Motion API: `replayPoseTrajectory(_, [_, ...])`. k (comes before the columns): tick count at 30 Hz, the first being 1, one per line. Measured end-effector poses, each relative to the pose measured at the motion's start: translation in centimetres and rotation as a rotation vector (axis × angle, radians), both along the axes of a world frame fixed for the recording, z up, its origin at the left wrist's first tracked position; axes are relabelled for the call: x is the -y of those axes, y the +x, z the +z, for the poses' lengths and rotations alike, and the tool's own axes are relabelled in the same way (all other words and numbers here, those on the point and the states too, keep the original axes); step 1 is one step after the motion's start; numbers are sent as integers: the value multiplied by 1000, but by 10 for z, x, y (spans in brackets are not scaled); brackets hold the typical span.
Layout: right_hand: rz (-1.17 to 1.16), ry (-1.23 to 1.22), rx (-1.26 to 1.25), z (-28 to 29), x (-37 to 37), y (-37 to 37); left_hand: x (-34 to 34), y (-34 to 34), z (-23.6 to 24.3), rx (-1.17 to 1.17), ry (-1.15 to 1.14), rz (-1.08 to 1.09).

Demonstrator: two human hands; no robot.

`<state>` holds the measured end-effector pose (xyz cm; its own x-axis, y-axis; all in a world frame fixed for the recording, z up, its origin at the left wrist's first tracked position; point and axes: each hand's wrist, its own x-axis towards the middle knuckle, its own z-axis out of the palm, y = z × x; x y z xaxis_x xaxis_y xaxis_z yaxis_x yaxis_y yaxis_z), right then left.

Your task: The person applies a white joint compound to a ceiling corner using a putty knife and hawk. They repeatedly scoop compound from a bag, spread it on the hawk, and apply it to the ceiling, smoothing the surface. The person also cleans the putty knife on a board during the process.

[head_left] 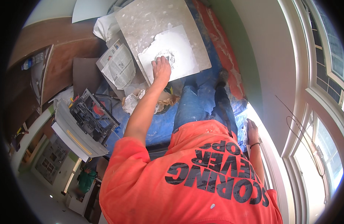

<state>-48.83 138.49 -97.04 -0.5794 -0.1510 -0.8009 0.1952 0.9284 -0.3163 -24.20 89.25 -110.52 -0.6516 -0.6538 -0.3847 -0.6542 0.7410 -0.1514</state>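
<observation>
My left hand (161, 69) rests on a white square sheet (187, 56), a ring on one finger. Its fingers are bent and pressed together at the edge of a rough grey, smudged patch (171, 56). Whatever they hold, if anything, is too small and hidden to name. Beneath the sheet lies a large grey board (149, 22) with pale smears. Off to the right, my right hand (253, 131), with a dark band at the wrist, lies on a bright white ledge (265, 149), its fingers stretched out.
Left of the board are a folded newspaper (119, 65) and crumpled paper and plastic (133, 102). A grey open case with black parts (86, 115) stands further left. Blue sheeting (149, 128) covers the floor around my legs. Windows (313, 149) line the right; someone in green (86, 181) is at lower left.
</observation>
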Motion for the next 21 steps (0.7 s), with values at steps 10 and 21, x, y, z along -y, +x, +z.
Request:
replayPoseTrajectory(10, [-18, 21, -26, 0, 0, -10, -21, 12, -20, 14, -57, -227])
replayPoseTrajectory(21, [-12, 28, -8, 4, 12, -12, 21, 36, 12, -191, 19, 305])
